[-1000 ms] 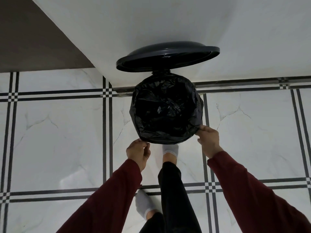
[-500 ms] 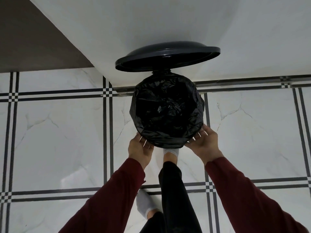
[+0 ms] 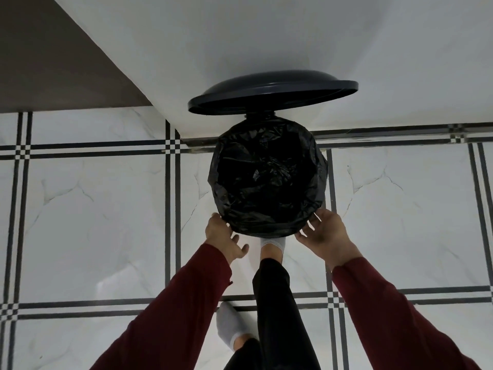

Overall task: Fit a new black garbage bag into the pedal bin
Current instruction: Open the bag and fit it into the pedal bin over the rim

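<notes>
The round pedal bin stands against a white wall with its dark lid (image 3: 272, 93) raised. A black garbage bag (image 3: 266, 180) lines the bin and is folded down over the rim all round, hiding the bin's body. My left hand (image 3: 224, 237) is at the near-left edge of the bag, fingers spread, fingertips beside the folded plastic. My right hand (image 3: 324, 235) cups the near-right edge with fingers apart against the bag. My foot in a white sock (image 3: 272, 243) is just below the bin's front, where the pedal is hidden.
White marble-look floor tiles (image 3: 101, 209) with black line borders surround the bin. The white wall (image 3: 266, 36) rises behind it, and a dark brown surface (image 3: 40, 62) fills the upper left corner. My other foot in a grey sock (image 3: 229, 328) rests nearer to me.
My hands went from pinching the bag's edge at the sides to resting flat and spread under the near rim. The left hand has slid slightly lower and away from the bag.
</notes>
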`<action>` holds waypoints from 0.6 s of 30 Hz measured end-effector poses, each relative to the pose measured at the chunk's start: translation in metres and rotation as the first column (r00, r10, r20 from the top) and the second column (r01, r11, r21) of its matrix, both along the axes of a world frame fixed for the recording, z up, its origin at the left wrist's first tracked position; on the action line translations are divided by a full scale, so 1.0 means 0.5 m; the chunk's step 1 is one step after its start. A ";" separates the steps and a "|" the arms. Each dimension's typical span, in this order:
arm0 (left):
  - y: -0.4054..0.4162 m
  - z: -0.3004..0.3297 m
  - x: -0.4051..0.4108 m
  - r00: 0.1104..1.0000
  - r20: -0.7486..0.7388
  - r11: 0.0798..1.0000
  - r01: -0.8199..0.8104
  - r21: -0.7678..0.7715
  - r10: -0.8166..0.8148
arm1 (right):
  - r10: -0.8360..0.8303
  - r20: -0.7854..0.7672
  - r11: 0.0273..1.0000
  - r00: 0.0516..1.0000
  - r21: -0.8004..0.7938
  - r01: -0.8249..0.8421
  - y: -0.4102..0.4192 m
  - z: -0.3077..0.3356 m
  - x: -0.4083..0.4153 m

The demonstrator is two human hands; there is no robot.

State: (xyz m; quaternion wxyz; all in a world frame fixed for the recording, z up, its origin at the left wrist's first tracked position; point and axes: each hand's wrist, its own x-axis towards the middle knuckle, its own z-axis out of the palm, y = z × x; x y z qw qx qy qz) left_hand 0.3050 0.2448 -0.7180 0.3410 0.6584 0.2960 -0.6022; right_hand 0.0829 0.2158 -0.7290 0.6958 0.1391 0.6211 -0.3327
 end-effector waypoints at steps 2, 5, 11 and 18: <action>-0.016 0.007 0.004 0.993 -0.058 0.992 -0.106 -0.067 0.102 | -0.041 0.030 0.999 0.999 -0.021 0.042 -0.003 0.000 -0.004; -0.038 0.009 0.000 0.978 -0.031 0.963 -0.206 -0.176 0.204 | -0.118 0.097 0.991 0.988 -0.052 0.124 0.003 -0.004 0.005; -0.030 -0.002 0.001 0.991 0.085 0.982 -0.084 -0.172 0.100 | 0.333 -0.345 0.943 0.878 0.132 -0.306 -0.020 0.022 0.008; -0.084 0.024 0.020 0.689 0.719 0.975 0.208 -0.084 -0.085 | 0.091 -0.976 0.333 0.195 -0.155 -0.930 -0.099 0.048 0.116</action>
